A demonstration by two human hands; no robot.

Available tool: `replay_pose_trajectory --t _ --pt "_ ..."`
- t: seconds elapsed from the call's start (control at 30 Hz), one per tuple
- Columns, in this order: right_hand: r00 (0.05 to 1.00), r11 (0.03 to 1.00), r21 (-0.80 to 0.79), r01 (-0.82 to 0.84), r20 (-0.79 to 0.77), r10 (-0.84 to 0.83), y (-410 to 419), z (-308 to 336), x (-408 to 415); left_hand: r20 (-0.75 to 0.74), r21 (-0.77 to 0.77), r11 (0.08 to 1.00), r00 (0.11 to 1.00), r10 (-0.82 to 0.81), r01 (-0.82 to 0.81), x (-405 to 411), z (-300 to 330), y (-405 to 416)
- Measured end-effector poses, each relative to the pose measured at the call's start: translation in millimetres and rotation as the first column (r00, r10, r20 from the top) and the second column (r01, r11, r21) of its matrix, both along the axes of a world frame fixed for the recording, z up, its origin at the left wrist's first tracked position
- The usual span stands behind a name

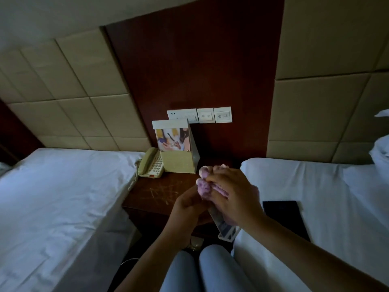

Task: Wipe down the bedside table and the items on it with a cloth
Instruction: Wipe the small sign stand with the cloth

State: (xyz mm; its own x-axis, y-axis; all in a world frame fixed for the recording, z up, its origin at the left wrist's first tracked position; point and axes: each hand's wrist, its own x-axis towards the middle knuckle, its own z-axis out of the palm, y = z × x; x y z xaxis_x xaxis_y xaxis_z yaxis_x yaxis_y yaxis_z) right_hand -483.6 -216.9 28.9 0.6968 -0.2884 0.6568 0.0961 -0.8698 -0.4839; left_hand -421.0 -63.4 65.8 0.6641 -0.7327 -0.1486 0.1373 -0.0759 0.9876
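1. Two hands are meeting over the front right corner of the bedside table [160, 192]: my right hand [229, 192] is closing round a bunched lilac cloth [203, 189], and my left hand [189, 202] is curling its fingers round the upper end of a slim, flat item [224, 225], probably a remote control, whose lower end is sticking out below my hands
2. The cloth is looking soft and light, crumpling easily; I am judging that a bunched handful is giving the firmest wiping pad
3. The flat item is appearing stiff, light and smooth, so likely slippery; I am judging its narrow long edges to be the safest hold while the cloth is passing over its faces
4. A beige holder [179, 162] is standing at the back of the table, carrying an upright printed card [172, 139]; what else it contains I cannot tell
5. A cream telephone [150, 164] is resting just beside the holder, its coiled cord hanging over the table's left edge
6. A dark flat object [284, 216] is lying on the white bed [326, 186] to my right, well apart from the table's scratched top
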Motion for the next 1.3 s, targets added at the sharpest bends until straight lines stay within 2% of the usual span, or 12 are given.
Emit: replay_pose_trajectory --t 0.07,0.2,0.27,0.33,0.4,0.57,0.63,0.83,0.93,1.0,1.17,1.3 --pt "0.999 1.000 -0.007 0.026 -0.036 -0.027 -21 5 10 -0.037 0.001 1.000 0.999 0.006 -0.006 6 -3 -4" --pt "0.990 0.971 0.197 0.133 -0.073 -0.121 -36 16 29 -0.062 0.012 1.000 0.998 0.014 -0.014 21 -8 -13" --pt "0.987 0.981 0.138 0.137 -0.100 -0.124 -16 13 33 -0.025 0.016 1.000 1.000 -0.002 0.003 28 -8 -16" --pt "0.992 0.997 0.066 0.044 -0.123 -0.035 6 8 30 -0.005 0.019 1.000 1.000 0.002 -0.002 35 -10 -15" --pt "0.987 1.000 -0.016 -0.005 -0.164 0.003 2 8 32 -0.048 0.015 1.000 0.999 0.008 -0.007 40 -13 -12" --pt "0.965 0.966 0.179 0.184 -0.217 -0.144 -56 12 53 -0.095 0.026 0.999 0.995 -0.021 0.023 38 -17 -15" --pt "0.967 0.969 0.131 0.209 -0.176 -0.184 -45 11 57 -0.082 0.035 0.999 0.996 -0.028 0.031 37 -17 -19" --pt "0.969 0.998 0.060 -0.016 -0.244 0.031 -11 17 45 -0.080 0.063 0.998 0.997 -0.023 0.028 39 -23 -13" --pt "0.943 0.985 0.117 0.130 -0.321 -0.087 -47 14 54 -0.069 0.066 0.997 0.997 -0.021 0.026 34 -25 -11" --pt "0.948 0.983 0.119 0.143 -0.302 -0.101 -44 12 57 -0.055 0.056 0.998 0.998 -0.010 0.013 34 -25 -14" --pt "0.964 0.987 0.137 -0.082 -0.240 0.113 -4 19 51 0.028 0.071 0.997 0.999 0.039 -0.041 40 -30 -11" --pt "0.896 0.987 0.103 0.124 -0.438 -0.067 -53 22 64 0.029 0.103 0.994 0.999 0.038 -0.041 40 -31 -11"
